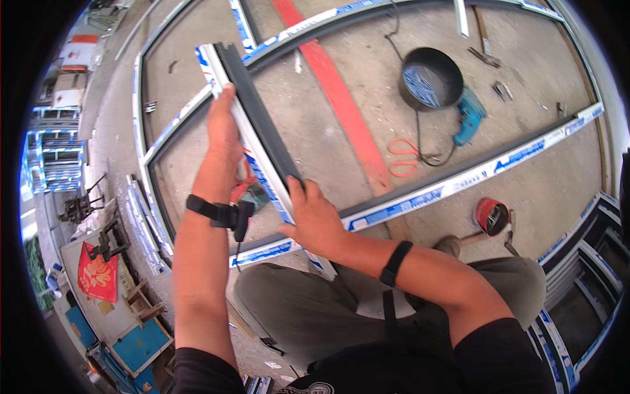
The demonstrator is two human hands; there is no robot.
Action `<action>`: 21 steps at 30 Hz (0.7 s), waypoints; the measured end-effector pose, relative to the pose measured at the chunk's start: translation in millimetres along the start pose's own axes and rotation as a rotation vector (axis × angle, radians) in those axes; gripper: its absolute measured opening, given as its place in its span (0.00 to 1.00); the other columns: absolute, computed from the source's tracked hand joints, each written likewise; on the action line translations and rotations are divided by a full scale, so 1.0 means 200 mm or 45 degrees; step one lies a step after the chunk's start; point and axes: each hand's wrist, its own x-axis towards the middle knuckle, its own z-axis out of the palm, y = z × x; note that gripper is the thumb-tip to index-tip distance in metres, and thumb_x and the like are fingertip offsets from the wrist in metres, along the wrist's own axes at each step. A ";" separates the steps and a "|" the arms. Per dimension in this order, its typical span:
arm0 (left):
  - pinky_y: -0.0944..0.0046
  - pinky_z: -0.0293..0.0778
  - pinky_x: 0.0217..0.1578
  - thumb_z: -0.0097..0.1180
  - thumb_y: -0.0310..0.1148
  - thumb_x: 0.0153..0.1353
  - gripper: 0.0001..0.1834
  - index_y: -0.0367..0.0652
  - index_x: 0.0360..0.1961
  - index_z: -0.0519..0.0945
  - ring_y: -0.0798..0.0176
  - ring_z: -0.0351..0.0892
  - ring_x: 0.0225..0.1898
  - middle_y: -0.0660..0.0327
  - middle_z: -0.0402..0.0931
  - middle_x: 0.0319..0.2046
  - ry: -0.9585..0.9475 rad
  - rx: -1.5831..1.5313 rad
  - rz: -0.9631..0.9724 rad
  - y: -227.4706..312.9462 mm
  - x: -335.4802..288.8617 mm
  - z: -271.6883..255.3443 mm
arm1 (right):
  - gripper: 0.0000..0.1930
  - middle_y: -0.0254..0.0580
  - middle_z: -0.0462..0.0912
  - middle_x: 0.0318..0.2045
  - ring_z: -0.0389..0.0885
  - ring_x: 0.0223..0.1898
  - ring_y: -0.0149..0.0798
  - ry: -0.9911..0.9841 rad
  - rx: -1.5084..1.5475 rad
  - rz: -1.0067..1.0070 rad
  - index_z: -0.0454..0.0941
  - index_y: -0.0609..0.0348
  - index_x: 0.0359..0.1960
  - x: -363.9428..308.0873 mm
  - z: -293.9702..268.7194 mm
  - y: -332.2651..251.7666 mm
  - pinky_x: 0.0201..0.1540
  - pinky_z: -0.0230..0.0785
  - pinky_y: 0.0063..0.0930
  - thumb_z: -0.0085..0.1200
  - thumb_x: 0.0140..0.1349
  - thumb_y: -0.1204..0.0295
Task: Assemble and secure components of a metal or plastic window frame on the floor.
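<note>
Left hand (225, 131) has its grip wrapped on the bar (259, 108) toward the far end, right hand (315, 217) grips it closer to the body. Bar's lying crosswise over the frame (453, 182), can't tell if they touch. Bucket (451, 69), drill (471, 117) and scissors (402, 154) are off right on the floor (538, 65).

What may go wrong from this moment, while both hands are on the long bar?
If the long bar slips, it might pinch the left hand or right hand against the frame. The loose cord near the teal power tool might snag or cause tripping. The open black bucket, if bumped, could spill its blue pieces.
</note>
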 end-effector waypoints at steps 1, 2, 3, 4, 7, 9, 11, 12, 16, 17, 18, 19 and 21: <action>0.61 0.75 0.40 0.54 0.45 0.67 0.19 0.40 0.50 0.76 0.63 0.78 0.36 0.60 0.78 0.36 -0.011 0.014 0.008 0.02 0.00 0.00 | 0.49 0.64 0.63 0.57 0.73 0.54 0.65 -0.034 0.050 0.036 0.51 0.65 0.69 0.00 -0.02 -0.01 0.56 0.71 0.47 0.70 0.50 0.61; 0.62 0.76 0.39 0.55 0.45 0.67 0.20 0.40 0.50 0.76 0.64 0.78 0.35 0.60 0.79 0.36 -0.019 0.059 0.023 0.01 0.04 -0.06 | 0.49 0.65 0.64 0.56 0.73 0.55 0.65 -0.045 0.069 0.026 0.52 0.65 0.68 0.00 -0.01 -0.05 0.55 0.72 0.48 0.70 0.49 0.62; 0.63 0.76 0.38 0.55 0.45 0.67 0.20 0.40 0.51 0.76 0.65 0.79 0.35 0.61 0.79 0.36 -0.023 0.089 0.011 0.01 0.02 -0.01 | 0.49 0.65 0.64 0.56 0.73 0.55 0.65 -0.035 0.050 0.029 0.51 0.65 0.68 0.01 0.00 -0.03 0.55 0.72 0.48 0.70 0.50 0.62; 0.64 0.76 0.38 0.56 0.45 0.67 0.20 0.40 0.51 0.76 0.66 0.79 0.35 0.61 0.79 0.37 -0.027 0.120 0.001 0.00 0.00 0.04 | 0.49 0.65 0.65 0.56 0.73 0.55 0.65 -0.025 0.031 0.031 0.51 0.66 0.68 0.02 0.00 0.01 0.55 0.72 0.48 0.70 0.50 0.62; 0.65 0.76 0.37 0.56 0.44 0.67 0.22 0.39 0.53 0.75 0.67 0.79 0.35 0.61 0.79 0.38 -0.075 0.188 0.032 -0.02 -0.05 0.11 | 0.48 0.65 0.64 0.56 0.72 0.56 0.66 -0.128 0.071 0.077 0.51 0.67 0.67 0.03 -0.03 0.05 0.55 0.71 0.49 0.69 0.51 0.62; 0.65 0.76 0.38 0.55 0.45 0.67 0.23 0.40 0.55 0.74 0.67 0.79 0.35 0.62 0.78 0.39 -0.075 0.241 0.050 -0.02 -0.07 0.15 | 0.48 0.66 0.65 0.56 0.72 0.56 0.66 -0.137 0.088 0.076 0.51 0.68 0.67 0.03 -0.04 0.07 0.55 0.71 0.50 0.69 0.51 0.62; 0.64 0.76 0.39 0.55 0.46 0.67 0.24 0.40 0.56 0.74 0.66 0.79 0.36 0.62 0.78 0.40 -0.077 0.294 0.066 -0.03 -0.09 0.18 | 0.47 0.66 0.65 0.56 0.72 0.57 0.65 -0.145 0.104 0.077 0.51 0.68 0.67 0.02 -0.05 0.09 0.56 0.70 0.50 0.69 0.52 0.62; 0.65 0.74 0.39 0.56 0.45 0.67 0.24 0.40 0.56 0.74 0.68 0.78 0.36 0.62 0.78 0.40 -0.096 0.298 0.085 -0.04 -0.09 0.20 | 0.46 0.67 0.67 0.55 0.73 0.55 0.65 -0.169 0.097 0.064 0.52 0.68 0.66 0.02 -0.06 0.11 0.55 0.71 0.50 0.67 0.53 0.61; 0.67 0.71 0.41 0.58 0.44 0.65 0.23 0.39 0.54 0.77 0.70 0.75 0.37 0.64 0.78 0.38 -0.180 0.446 0.118 -0.03 -0.10 0.20 | 0.40 0.67 0.75 0.49 0.78 0.50 0.65 -0.328 0.064 -0.018 0.54 0.66 0.65 0.06 -0.13 0.14 0.52 0.72 0.51 0.62 0.58 0.60; 0.67 0.71 0.41 0.58 0.44 0.65 0.23 0.39 0.54 0.77 0.70 0.75 0.37 0.64 0.78 0.38 -0.185 0.447 0.111 -0.05 -0.11 0.20 | 0.29 0.61 0.81 0.39 0.82 0.43 0.61 -0.198 0.010 -0.116 0.63 0.66 0.54 0.06 -0.12 0.15 0.47 0.74 0.50 0.62 0.57 0.63; 0.67 0.71 0.40 0.59 0.44 0.65 0.23 0.38 0.53 0.77 0.71 0.74 0.37 0.64 0.78 0.38 -0.187 0.508 0.116 -0.05 -0.13 0.20 | 0.29 0.61 0.81 0.39 0.82 0.43 0.61 -0.197 0.013 -0.109 0.63 0.66 0.54 0.06 -0.13 0.16 0.47 0.74 0.50 0.62 0.57 0.63; 0.68 0.70 0.40 0.59 0.44 0.64 0.23 0.38 0.52 0.78 0.71 0.74 0.36 0.65 0.77 0.37 -0.190 0.571 0.123 -0.06 -0.14 0.20 | 0.26 0.59 0.82 0.37 0.82 0.43 0.60 -0.299 -0.065 -0.127 0.66 0.66 0.52 0.08 -0.14 0.17 0.47 0.74 0.50 0.61 0.57 0.64; 0.68 0.71 0.40 0.59 0.43 0.64 0.22 0.38 0.52 0.78 0.71 0.74 0.37 0.64 0.78 0.37 -0.228 0.580 0.135 -0.06 -0.16 0.21 | 0.24 0.58 0.83 0.36 0.83 0.43 0.59 -0.396 -0.137 -0.159 0.68 0.66 0.50 0.12 -0.20 0.16 0.47 0.74 0.50 0.60 0.57 0.65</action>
